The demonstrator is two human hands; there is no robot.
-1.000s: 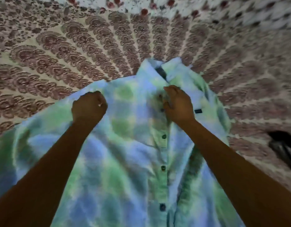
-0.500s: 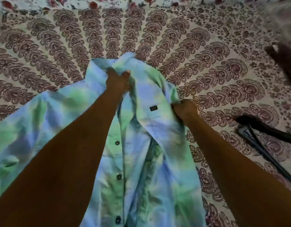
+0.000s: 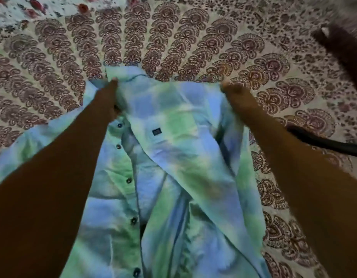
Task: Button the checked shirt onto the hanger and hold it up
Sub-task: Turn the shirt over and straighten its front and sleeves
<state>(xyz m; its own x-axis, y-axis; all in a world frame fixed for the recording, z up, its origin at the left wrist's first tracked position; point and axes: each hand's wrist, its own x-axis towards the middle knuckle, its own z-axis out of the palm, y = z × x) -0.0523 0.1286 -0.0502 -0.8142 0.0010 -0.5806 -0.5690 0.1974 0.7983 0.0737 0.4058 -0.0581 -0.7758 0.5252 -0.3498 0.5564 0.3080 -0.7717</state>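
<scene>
Shirt [image 3: 185, 157] lies on the bedspread [image 3: 173, 43].
Left hand [image 3: 111, 91] grasps the collar; right hand [image 3: 231, 91] grasps the shoulder edge.

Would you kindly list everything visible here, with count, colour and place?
shirt: one, blue-green checked, spread in the centre on the bedsheet, front open.
buttons: five visible, dark, in a line down the shirt's left panel.
label: one, dark, on the shirt's chest.
bedsheet: one, cream with maroon print, under everything.
dark object: one, black, right edge; too blurred to identify.
left hand: grips the shirt near the collar.
right hand: grips the shirt's right shoulder edge.
</scene>
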